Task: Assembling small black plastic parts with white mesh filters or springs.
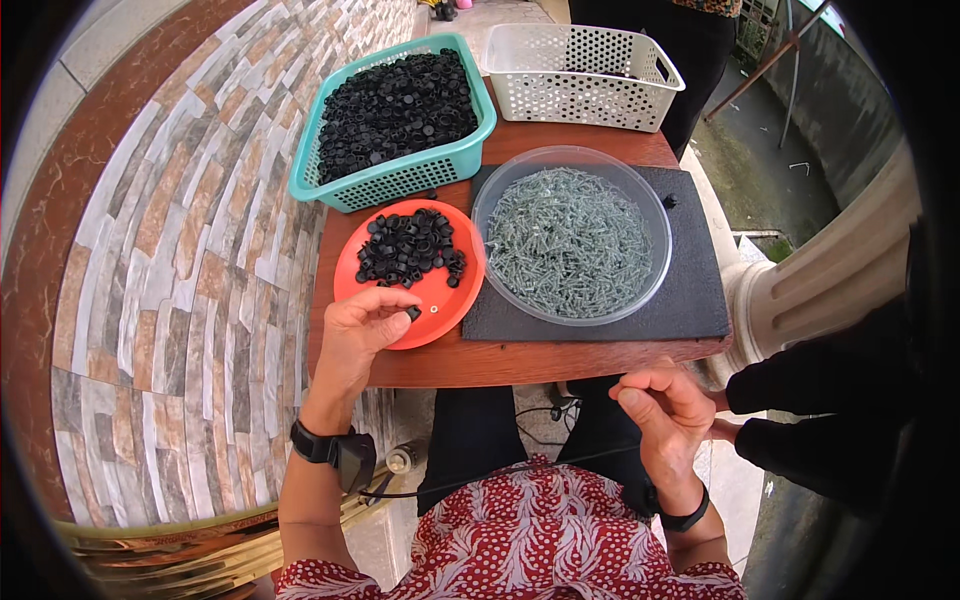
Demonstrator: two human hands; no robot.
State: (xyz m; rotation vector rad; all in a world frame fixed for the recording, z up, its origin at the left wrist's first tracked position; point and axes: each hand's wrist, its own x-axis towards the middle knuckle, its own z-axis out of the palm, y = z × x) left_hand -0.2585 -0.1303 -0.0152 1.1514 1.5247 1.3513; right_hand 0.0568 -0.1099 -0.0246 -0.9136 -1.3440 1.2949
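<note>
My left hand is over the near edge of an orange-red plate, thumb and fingers pinching a small black plastic cap. A pile of similar black caps lies on the plate. To its right a clear round bowl holds a heap of small silvery screws. My right hand is just off the table's near edge, in front of the bowl. Its thumb and fingertips are pressed together; whatever is between them is too small to make out.
A teal basket full of black caps stands at the back left, a white perforated basket at the back right. The bowl sits on a black mat on a wooden table. People in dark trousers are behind the table and at right.
</note>
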